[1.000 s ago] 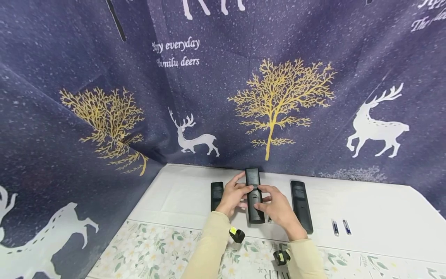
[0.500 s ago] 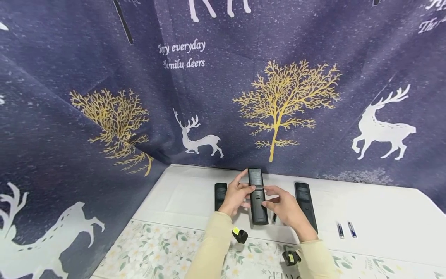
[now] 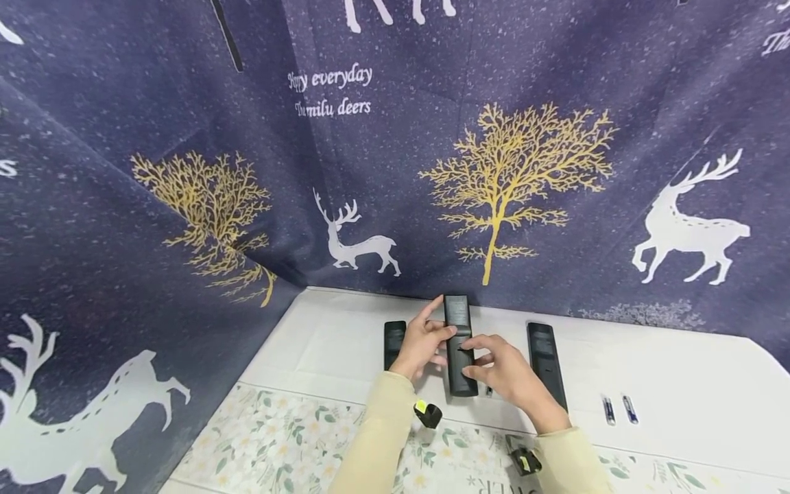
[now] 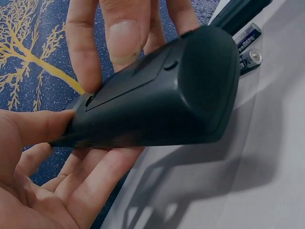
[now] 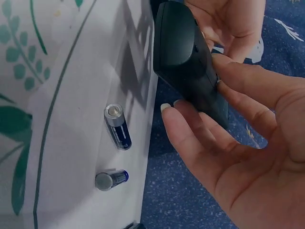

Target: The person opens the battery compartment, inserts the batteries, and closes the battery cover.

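Observation:
A black remote control [image 3: 463, 381] is held back side up above the white table near the wall, its battery cover [image 4: 133, 78] facing up. My left hand [image 3: 424, 348] grips it from the left, thumb on the back and fingers beneath, as the left wrist view shows. Over the cover is my right hand [image 3: 507, 369]; its index fingertip sits at the cover's latch and its thumb lies lower on the cover. The other right fingers curl loosely beside the remote. In the right wrist view two batteries [image 5: 118, 130] lie on the table below; the head view mostly hides them.
One black remote [image 3: 393, 343] lies left of the left hand, partly hidden by it. Another remote [image 3: 546, 363] lies to the right, with two batteries [image 3: 609, 409] farther right. A patterned blue cloth [image 3: 370, 171] hangs behind. A flowered cloth [image 3: 278, 439] covers the front.
The head view has shifted slightly, so everything sits farther right in it. My right index finger has moved from the cover's upper edge down onto its latch; the left hand keeps its grip.

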Tool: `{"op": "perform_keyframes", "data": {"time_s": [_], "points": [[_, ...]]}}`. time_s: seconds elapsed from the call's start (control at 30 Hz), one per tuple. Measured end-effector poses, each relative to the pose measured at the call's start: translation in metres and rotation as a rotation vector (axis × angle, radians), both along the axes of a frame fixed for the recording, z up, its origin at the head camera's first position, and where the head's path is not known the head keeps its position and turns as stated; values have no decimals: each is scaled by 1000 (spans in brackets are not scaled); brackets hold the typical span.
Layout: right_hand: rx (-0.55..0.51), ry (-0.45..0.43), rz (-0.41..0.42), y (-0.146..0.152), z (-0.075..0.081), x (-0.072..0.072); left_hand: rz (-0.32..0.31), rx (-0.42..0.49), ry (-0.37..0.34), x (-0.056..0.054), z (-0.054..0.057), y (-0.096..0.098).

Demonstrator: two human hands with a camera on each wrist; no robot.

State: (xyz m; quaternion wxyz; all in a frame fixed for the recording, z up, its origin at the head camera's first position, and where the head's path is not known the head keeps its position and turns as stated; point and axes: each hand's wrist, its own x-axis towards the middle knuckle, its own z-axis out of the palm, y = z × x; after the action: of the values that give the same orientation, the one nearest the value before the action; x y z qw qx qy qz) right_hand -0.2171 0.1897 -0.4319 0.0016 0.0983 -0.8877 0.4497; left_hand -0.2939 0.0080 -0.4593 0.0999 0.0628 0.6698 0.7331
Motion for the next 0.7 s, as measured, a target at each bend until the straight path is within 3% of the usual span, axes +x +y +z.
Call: {"op": "perform_keyframes", "data": {"time_s": [0.7], "points": [[81, 8, -23, -9, 1, 0, 10, -17, 18, 2, 4, 5]]}}
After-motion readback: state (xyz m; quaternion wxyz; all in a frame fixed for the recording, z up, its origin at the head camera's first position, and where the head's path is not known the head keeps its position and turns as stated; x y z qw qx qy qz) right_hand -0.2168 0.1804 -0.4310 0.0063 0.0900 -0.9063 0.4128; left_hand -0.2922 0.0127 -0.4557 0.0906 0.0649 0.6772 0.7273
